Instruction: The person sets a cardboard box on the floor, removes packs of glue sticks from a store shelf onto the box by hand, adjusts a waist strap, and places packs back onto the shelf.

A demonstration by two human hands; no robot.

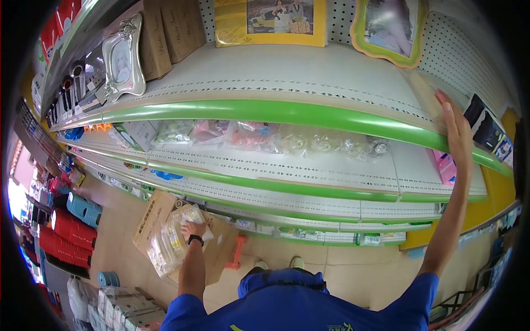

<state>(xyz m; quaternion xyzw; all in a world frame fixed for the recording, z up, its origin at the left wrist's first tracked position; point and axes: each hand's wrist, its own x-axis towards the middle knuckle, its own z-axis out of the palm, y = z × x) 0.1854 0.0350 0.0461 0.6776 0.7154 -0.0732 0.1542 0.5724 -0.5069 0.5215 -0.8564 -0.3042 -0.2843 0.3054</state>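
Here's the left hand, fingers spread on clear plastic-wrapped packs atop an open cardboard box. Up goes the eye: the right hand reaches over the top shelf's green front edge, near its right end! Along the back edge, a yellow photo frame and a wavy-edged one; at the left front, an ornate silver frame!

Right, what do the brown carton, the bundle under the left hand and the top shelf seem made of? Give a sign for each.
Carton: probably matt cardboard, with dull brown faces.
Bundle: glossy, clear plastic film outside, since it glints and pale contents show through; their material is unclear.
Top shelf: likely white-painted metal, with punched slots; its shiny green front strip could be plastic.
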